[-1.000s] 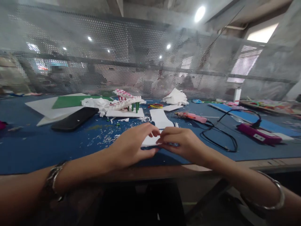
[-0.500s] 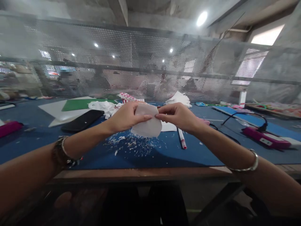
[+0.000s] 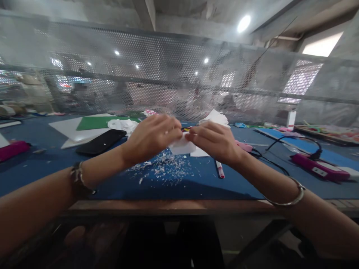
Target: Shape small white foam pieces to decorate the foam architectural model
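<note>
Together, left hand (image 3: 155,135), right hand (image 3: 215,141) pinch white sheet (image 3: 181,147); tray (image 3: 325,136) bears coloured scraps (image 3: 332,130).

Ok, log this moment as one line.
left hand: holding white piece | right hand: holding white piece | below: white scraps on blue tabletop

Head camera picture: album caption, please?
Left hand and right hand hold a white sheet; white scraps litter the blue table.

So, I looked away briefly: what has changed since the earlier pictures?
The left hand and right hand have moved up in view, away from the near edge of the table. The white piece between them, broadly visible half a second ago, now shows far less. The black slab and purple power strip at right stayed put.
</note>
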Tool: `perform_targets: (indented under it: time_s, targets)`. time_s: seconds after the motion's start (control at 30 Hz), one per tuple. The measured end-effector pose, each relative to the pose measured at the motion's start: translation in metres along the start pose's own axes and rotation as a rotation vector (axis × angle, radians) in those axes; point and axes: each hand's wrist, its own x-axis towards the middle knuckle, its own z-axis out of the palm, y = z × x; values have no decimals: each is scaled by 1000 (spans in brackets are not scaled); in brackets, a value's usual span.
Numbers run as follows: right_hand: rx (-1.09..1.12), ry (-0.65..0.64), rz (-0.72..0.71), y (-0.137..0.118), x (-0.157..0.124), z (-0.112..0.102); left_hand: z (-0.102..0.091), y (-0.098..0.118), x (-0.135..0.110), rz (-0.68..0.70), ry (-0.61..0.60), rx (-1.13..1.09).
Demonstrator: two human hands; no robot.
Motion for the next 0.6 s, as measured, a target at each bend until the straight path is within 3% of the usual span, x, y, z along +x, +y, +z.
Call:
perform_targets:
  time_s: [0.1,0.2,0.3,0.37,0.6]
  targets:
    - [-112,4,-241,-11,-16,9,4,14,-17,294,-48,111]
    - [-9,-199,-308,-23,-31,20,11,33,-33,335,-147,63]
    - [152,-428,-248,-29,-38,22,14,46,-41,232,-301,-67]
    - [227,-513,-185,-30,-38,18,14,50,-41,138,-383,-114]
    - [473,-500,-15,-33,-37,19,10,53,-40,-147,-481,-309]
